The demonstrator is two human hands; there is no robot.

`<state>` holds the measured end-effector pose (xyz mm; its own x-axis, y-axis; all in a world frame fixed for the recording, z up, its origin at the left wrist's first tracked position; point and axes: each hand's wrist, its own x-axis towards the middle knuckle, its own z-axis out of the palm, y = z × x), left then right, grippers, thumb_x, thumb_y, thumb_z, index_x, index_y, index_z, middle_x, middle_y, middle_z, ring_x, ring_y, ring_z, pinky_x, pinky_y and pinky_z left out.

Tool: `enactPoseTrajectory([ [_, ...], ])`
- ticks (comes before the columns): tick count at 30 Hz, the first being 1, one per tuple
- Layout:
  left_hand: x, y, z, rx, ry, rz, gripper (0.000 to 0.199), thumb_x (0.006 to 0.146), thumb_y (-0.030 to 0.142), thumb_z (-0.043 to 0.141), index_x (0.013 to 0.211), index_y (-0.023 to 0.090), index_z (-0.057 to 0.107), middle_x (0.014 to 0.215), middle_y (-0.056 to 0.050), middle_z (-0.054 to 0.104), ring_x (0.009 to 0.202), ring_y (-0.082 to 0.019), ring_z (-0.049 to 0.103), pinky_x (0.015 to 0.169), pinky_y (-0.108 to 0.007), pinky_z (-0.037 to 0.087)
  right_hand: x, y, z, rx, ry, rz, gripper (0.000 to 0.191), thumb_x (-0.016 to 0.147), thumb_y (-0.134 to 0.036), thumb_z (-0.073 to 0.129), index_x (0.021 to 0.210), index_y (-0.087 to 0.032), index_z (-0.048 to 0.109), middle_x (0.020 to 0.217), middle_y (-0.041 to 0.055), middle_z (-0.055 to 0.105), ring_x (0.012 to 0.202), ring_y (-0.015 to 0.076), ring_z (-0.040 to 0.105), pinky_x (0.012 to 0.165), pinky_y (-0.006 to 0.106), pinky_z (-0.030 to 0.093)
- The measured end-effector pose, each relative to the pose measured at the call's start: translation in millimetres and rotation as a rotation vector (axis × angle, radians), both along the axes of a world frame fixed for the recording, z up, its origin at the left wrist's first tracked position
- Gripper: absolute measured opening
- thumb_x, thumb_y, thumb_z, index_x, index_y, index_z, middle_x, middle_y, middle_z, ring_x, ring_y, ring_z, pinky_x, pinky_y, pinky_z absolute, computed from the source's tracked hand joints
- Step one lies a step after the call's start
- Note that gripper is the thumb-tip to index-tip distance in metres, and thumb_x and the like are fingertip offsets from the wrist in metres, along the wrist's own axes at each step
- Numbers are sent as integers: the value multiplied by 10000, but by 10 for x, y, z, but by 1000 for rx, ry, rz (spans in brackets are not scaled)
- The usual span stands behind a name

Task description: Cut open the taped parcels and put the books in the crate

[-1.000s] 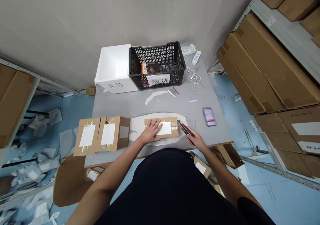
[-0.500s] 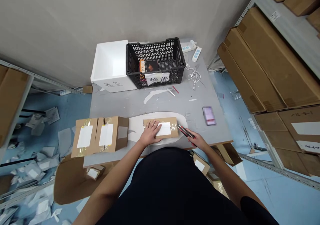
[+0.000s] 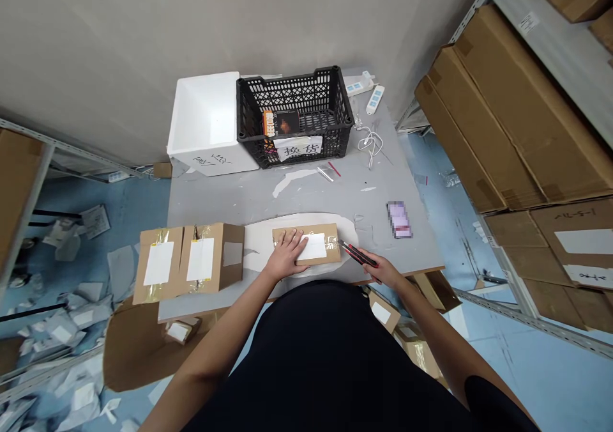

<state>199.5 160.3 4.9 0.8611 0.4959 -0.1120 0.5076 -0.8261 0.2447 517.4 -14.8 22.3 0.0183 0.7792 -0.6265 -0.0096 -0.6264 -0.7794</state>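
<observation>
Left hand (image 3: 287, 256) lies flat on top of a small cardboard parcel (image 3: 306, 235), fingers spread and fully open, bearing down with no grip taken. The parcel sits near the table's (image 3: 306, 192) front edge, on a pale worn patch (image 3: 256, 253), with a white label (image 3: 313, 246) on its top face and clear tape (image 3: 331, 245) at its right end.

Right hand (image 3: 380, 271) is closed around a red and black box cutter (image 3: 358, 255), the fingers (image 3: 368, 261) wrapped around the handle. The cutter's tip points at the parcel's right end and lies just beside it; contact cannot be confirmed.

Just left of the parcel, at the table's left edge, stands a taped cardboard package (image 3: 205, 259) bearing two white labels; whether it is one box or two cannot be determined. Along the rear edge are a white foam box (image 3: 204, 122) and, touching it, a black plastic crate (image 3: 294, 84) with a paper sign (image 3: 297, 149) on its front wall and a small packet (image 3: 280, 123) inside. Near the rear right corner lie a power strip (image 3: 376, 100) and a white cable (image 3: 368, 141). A phone (image 3: 400, 220) with a blurred screen lies near the right edge.
</observation>
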Motion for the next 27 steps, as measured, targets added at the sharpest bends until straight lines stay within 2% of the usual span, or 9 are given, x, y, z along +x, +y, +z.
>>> enactPoseTrajectory([
  [3,5,1,1,-2,-2,6,877,759,588,627,1474,169,339,1538,-161,321,1453,-360,173,1166,-572,77,-65,-79,20,-3,6,-17,720,788,-327,618,1469,-267,393,661,-47,557,367,46,372,333,180,274],
  [8,4,1,-15,2,-10,5,869,769,596,611,1471,159,343,1536,-169,322,1453,-358,172,1163,-575,77,-198,-204,15,-39,32,-63,747,799,-357,611,1490,-262,345,659,-47,560,385,63,409,354,189,318],
  [15,17,3,-11,13,-3,9,869,772,600,610,1475,169,335,1542,-161,313,1453,-351,176,1166,-565,73,-326,-413,-73,-68,53,-35,706,797,-379,597,1463,-275,387,663,-50,564,399,67,436,352,183,316],
  [17,21,-1,12,13,-9,15,870,776,608,606,1479,177,327,1546,-158,305,1453,-347,177,1167,-564,71,-368,-487,-82,-64,60,-96,734,787,-416,608,1466,-266,370,699,-38,588,411,79,457,349,194,334],
  [20,5,10,50,-13,-33,15,868,801,635,564,1493,185,294,1550,-152,300,1455,-331,181,1169,-548,94,-409,-532,-65,-25,40,-287,791,760,-486,637,1457,-248,349,726,-23,616,445,111,502,393,240,417],
  [22,-18,52,63,-30,-47,52,820,834,625,524,1493,196,292,1550,-144,302,1454,-320,190,1166,-532,130,-436,-492,-50,12,26,-430,719,755,-535,633,1372,-224,438,719,-7,622,516,150,571,478,285,490],
  [24,-42,132,63,-25,-44,171,737,869,581,494,1477,198,328,1538,-150,323,1441,-328,223,1153,-532,166,-489,-391,-51,20,51,-526,591,762,-575,610,1222,-213,528,746,30,640,643,198,643,569,322,534],
  [27,-65,295,64,-44,-9,345,692,869,539,508,1443,174,382,1466,-172,422,1366,-342,353,1117,-507,249,-634,-155,-86,9,150,-553,506,769,-590,599,1123,-235,532,842,73,670,755,228,678,609,344,547],
])
